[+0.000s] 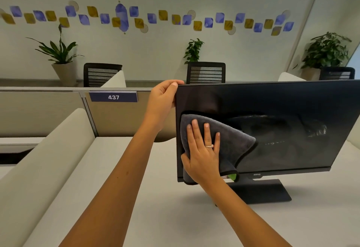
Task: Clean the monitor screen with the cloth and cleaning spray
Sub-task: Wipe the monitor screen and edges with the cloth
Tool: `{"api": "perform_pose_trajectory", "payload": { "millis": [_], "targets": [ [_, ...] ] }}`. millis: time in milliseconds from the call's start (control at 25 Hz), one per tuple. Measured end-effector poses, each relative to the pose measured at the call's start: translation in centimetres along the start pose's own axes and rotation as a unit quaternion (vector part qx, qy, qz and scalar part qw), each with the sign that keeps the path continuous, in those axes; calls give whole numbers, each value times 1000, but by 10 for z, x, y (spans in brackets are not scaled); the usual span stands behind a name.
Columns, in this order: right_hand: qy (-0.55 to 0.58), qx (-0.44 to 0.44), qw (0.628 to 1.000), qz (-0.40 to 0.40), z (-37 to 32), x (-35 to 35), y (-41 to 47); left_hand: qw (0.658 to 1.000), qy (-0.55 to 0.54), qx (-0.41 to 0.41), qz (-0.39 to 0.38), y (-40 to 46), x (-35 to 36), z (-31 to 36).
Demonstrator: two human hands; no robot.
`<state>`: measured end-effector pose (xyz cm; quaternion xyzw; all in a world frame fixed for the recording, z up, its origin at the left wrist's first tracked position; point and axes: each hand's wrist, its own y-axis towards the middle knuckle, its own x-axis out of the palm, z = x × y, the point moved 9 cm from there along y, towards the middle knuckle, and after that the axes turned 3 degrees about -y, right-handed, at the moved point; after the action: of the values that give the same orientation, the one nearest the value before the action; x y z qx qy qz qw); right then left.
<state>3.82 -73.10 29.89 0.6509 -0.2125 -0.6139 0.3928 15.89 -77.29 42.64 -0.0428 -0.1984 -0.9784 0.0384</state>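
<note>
The monitor (272,126) stands near the desk's (155,217) far edge, the grey cloth (231,141) pressed flat to its lower-left corner by your open right hand (202,149), while your left hand (163,96) grips the top-left corner, apparently steadying it.

- Even, soft indoor light is filling the office, bright without harsh contrast.
- Faint shadows are falling under the monitor (272,126) base onto the pale desk (155,217).
- The dark screen is reflecting dim shapes and streaks.
- Wide-angle distortion is bending partitions and walls near the edges.
- Focus is holding sharp throughout; corners are softening slightly.
</note>
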Motion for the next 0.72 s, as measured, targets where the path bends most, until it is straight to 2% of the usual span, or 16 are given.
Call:
{"api": "perform_pose_trajectory", "payload": {
  "millis": [360,720],
  "targets": [
    [38,-9,998,56,-19,-46,72,999,-28,-37,10,-4,-1,-6],
    [38,-29,996,71,-26,-45,67,999,-6,-30,17,-5,-6,-7]
  ]
}}
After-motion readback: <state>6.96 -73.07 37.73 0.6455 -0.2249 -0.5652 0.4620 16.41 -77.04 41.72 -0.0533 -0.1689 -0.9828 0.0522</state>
